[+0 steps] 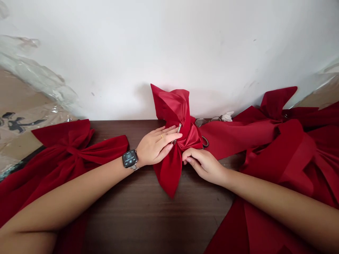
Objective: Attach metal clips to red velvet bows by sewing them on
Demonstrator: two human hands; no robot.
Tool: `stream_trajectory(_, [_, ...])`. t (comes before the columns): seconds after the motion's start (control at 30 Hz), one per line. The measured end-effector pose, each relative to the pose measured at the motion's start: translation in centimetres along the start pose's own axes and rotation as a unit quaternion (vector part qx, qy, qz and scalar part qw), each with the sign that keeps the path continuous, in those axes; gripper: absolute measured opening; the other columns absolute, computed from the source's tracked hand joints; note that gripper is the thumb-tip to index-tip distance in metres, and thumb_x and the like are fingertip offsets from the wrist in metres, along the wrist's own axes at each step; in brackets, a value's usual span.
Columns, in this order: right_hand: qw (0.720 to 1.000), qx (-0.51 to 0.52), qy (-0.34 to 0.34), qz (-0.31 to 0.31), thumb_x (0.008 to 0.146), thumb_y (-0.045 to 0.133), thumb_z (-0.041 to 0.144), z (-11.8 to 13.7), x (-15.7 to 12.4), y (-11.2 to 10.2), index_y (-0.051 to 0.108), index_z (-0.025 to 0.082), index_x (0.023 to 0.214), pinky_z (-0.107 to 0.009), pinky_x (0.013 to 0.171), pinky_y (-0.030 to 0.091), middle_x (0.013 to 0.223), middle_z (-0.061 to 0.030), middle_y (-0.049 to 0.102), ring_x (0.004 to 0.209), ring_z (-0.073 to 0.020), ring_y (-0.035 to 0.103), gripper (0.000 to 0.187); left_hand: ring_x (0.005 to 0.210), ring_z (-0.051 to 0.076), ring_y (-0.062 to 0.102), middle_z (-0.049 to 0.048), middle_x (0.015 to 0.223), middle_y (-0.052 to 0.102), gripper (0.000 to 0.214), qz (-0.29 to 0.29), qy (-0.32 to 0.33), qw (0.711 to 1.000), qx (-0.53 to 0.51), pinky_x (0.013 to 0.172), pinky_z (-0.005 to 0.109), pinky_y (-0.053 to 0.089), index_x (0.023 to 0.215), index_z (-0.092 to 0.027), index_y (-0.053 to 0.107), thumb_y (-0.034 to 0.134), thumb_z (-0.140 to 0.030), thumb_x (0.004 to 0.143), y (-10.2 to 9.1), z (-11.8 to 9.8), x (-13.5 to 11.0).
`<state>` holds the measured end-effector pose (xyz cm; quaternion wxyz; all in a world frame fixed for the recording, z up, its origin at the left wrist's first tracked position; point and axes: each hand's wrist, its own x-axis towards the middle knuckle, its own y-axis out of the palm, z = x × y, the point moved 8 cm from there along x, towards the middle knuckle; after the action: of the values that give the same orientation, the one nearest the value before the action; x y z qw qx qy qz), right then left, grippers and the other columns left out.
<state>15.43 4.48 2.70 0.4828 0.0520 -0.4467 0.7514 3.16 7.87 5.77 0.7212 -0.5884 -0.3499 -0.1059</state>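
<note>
Red velvet bow (pixel 169 176) pressed under our open left hand (pixel 156 146), fingertips (pixel 176 134) by metal pin (pixel 178 131); right hand (pixel 203 165) pinching fold. Loose pin could prick us, snag velvet.

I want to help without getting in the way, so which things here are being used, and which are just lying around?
Being used:
- left hand, flat on the red bow
- right hand, pinching the red bow
- shiny pin, stuck in the red bow

Just lying around:
- another red bow
- pile of red cloth
- glasses
- plastic sheet
</note>
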Motion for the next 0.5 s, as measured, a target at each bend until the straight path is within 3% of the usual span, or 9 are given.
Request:
stream_trajectory(0.1, [0.991,-0.097,-0.086,-0.045,0.093,0.041,0.009,2.0,-0.3,-0.7,0.061,0.020,0.092,-0.023,0.063,0.050,0.073,-0.0009,0.069,0.064,-0.0118,0.063,0.022,0.134,0.023,0.047,0.0157,0.135,0.058,0.044,-0.031,0.046,0.996,-0.072,0.108,0.047,0.044,0.134,-0.019,0.040,0.043,-0.030,0.092,-0.6,-0.5,-0.3])
stream_trajectory(0.17, [0.984,-0.125,-0.116,-0.058,0.092,0.046,0.011,3.2,-0.6,-1.1,0.066,0.022,0.093,-0.025,0.069,0.053,0.077,-0.0012,0.073,0.070,-0.0137,0.067,0.023,0.135,0.026,0.046,0.0123,0.131,0.062,0.045,-0.032,0.084,0.992,-0.087,0.110,0.052,0.039,0.128,-0.025,0.046,0.050,-0.046,0.087,-0.8,-1.0,-0.6])
stream_trajectory(0.27, [0.973,-0.155,-0.167,-0.047,0.090,0.053,0.016,5.0,-1.1,-1.3,0.072,0.026,0.095,-0.030,0.073,0.057,0.084,-0.0011,0.076,0.075,-0.0179,0.070,0.022,0.130,0.029,0.051,0.0022,0.116,0.069,0.043,0.049,0.093,0.991,-0.086,0.111,0.056,0.035,0.106,-0.036,0.059,0.063,-0.062,0.072,0.1,-1.6,-0.8])
stream_trajectory(0.3, [0.964,-0.172,-0.196,-0.049,0.089,0.054,0.016,5.6,-1.3,-1.3,0.073,0.026,0.095,-0.031,0.071,0.057,0.082,-0.0009,0.076,0.073,-0.0190,0.070,0.022,0.128,0.029,0.052,0.0002,0.112,0.070,0.039,0.070,0.093,0.989,-0.087,0.110,0.057,0.035,0.100,-0.037,0.061,0.065,-0.061,0.070,0.3,-1.9,-0.8])
stream_trajectory(0.37, [0.950,-0.205,-0.224,-0.064,0.088,0.055,0.013,6.1,-1.5,-1.6,0.074,0.025,0.094,-0.031,0.067,0.057,0.077,-0.0008,0.076,0.068,-0.0199,0.070,0.023,0.129,0.029,0.051,-0.0002,0.110,0.070,0.030,0.055,0.101,0.989,-0.093,0.110,0.057,0.037,0.099,-0.036,0.061,0.065,-0.050,0.073,0.0,-2.5,-0.6])
stream_trajectory(0.43, [0.954,-0.221,-0.189,-0.073,0.089,0.054,0.015,5.2,-1.2,-1.9,0.074,0.024,0.093,-0.031,0.071,0.056,0.080,-0.0014,0.076,0.072,-0.0198,0.070,0.022,0.134,0.029,0.046,0.0026,0.116,0.068,0.028,0.001,0.105,0.991,-0.086,0.109,0.057,0.037,0.106,-0.032,0.057,0.060,-0.031,0.078,-0.8,-2.9,-0.2])
stream_trajectory(0.5, [0.959,-0.240,-0.133,-0.070,0.091,0.050,0.015,3.5,-0.7,-2.0,0.072,0.024,0.094,-0.032,0.075,0.054,0.082,-0.0019,0.076,0.074,-0.0186,0.070,0.025,0.139,0.029,0.038,0.0075,0.130,0.061,0.037,-0.009,0.066,0.996,-0.060,0.110,0.058,0.035,0.117,-0.028,0.050,0.054,-0.016,0.082,-0.6,-2.5,0.3])
